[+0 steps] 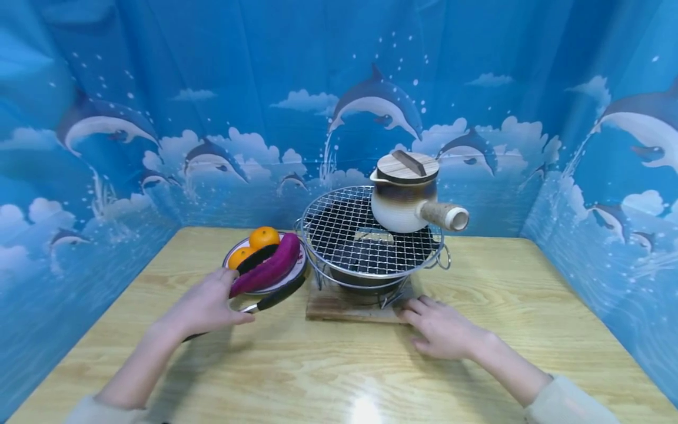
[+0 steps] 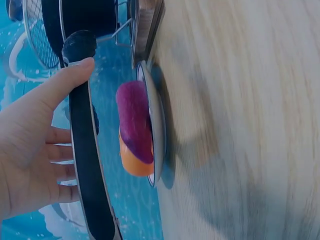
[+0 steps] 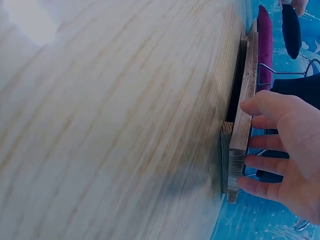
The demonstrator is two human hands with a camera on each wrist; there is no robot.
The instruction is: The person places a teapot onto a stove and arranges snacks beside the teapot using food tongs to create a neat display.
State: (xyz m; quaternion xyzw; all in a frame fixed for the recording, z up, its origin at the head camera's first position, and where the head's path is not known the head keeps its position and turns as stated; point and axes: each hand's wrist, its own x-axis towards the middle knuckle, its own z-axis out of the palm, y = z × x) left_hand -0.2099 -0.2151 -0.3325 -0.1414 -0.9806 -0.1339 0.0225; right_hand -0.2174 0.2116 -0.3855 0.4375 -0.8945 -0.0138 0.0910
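Note:
My left hand (image 1: 212, 303) holds a pair of tongs (image 2: 82, 125) with black tips and black-covered arms. The two tips are spread, one on either side of a purple eggplant (image 1: 272, 268) in the head view. That eggplant lies with two oranges (image 1: 264, 237) on a rimmed plate (image 1: 303, 259). My right hand (image 1: 442, 330) is at the front right corner of a wooden board (image 1: 344, 309), its fingers fairly straight and fingertips at the board's edge. On the board stands a round grill (image 1: 344, 235) with a wire mesh top.
A white and brown pot (image 1: 397, 206) with a wooden lid (image 1: 418, 162) sits at the back right of the mesh. Its side handle (image 1: 445, 215) points right, past the grill's rim. A blue dolphin-print curtain (image 1: 254, 88) surrounds the wooden table (image 1: 296, 377) at the back and sides.

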